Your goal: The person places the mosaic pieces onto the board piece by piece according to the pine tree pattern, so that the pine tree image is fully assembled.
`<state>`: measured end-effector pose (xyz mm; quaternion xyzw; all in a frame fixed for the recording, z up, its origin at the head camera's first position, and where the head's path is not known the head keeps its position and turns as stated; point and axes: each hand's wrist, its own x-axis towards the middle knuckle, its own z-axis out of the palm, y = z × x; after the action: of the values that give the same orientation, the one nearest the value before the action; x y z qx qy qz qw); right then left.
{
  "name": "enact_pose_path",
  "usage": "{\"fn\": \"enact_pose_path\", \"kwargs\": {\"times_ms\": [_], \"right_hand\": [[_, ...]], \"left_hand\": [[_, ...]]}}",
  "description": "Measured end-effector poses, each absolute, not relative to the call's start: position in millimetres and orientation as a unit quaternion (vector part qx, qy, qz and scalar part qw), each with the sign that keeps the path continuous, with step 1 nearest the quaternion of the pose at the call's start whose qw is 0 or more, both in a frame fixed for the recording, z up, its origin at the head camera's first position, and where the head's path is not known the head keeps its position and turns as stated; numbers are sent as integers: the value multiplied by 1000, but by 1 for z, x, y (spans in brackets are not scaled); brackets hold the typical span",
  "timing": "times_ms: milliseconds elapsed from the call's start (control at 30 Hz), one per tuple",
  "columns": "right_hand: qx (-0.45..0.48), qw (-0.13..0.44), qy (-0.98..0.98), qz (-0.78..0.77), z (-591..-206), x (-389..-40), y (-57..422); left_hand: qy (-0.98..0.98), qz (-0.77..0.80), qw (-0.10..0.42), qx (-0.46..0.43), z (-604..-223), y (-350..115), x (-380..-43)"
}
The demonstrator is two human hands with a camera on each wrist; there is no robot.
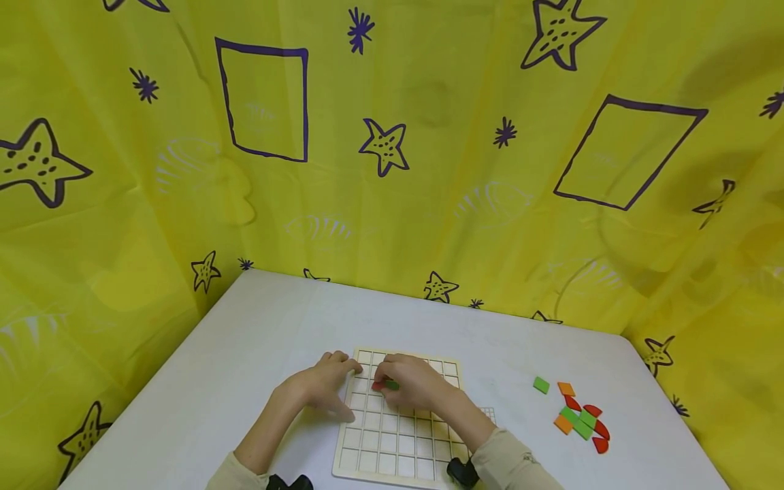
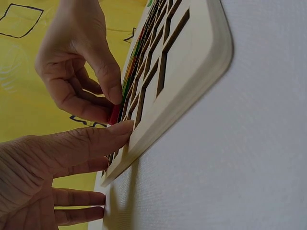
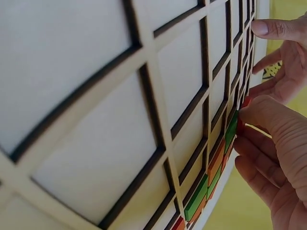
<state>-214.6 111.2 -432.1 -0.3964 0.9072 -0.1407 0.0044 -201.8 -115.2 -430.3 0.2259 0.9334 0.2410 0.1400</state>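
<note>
A pale wooden grid board [image 1: 388, 464] lies on the white table. My right hand [image 1: 416, 382] is over its upper part, with thumb and fingertips pinching a small red piece [image 2: 114, 114] at the grid, close to the left edge. Beside that piece sits a green tile [image 3: 231, 128] in a cell. An orange tile [image 3: 216, 163] and another green tile [image 3: 195, 199] follow along the same side, partly covered by my hand in the head view. My left hand [image 1: 321, 386] rests at the board's left edge, thumb and fingers extended, the thumb tip touching the frame.
Right of the board lie loose flat pieces: a green square [image 1: 541, 385], an orange tile [image 1: 566, 389], a red rounded piece [image 1: 601, 445] and several others in a cluster. A small finer grid [image 1: 488, 412] shows behind my right forearm. A yellow patterned curtain [image 1: 429, 190] surrounds the table.
</note>
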Motion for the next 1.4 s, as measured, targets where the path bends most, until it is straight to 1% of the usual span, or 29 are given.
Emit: {"fn": "enact_pose_path", "kwargs": {"times_ms": [367,733,1133,1400], "right_hand": [[-397,16,909,-125,-432,-215,108],[-409,4,906,-111,-432,-212,109],[-404,6,906,-130,-431,-210,109],[-410,-16,899,-150,-425,-199,124]], "left_hand": [[933,236,141,232,-429,-114,-203],[934,236,145,226,-430,-114,-202],[932,241,147,229,-430,-115,-201],[933,236,143,230,-430,-115,-202]]}}
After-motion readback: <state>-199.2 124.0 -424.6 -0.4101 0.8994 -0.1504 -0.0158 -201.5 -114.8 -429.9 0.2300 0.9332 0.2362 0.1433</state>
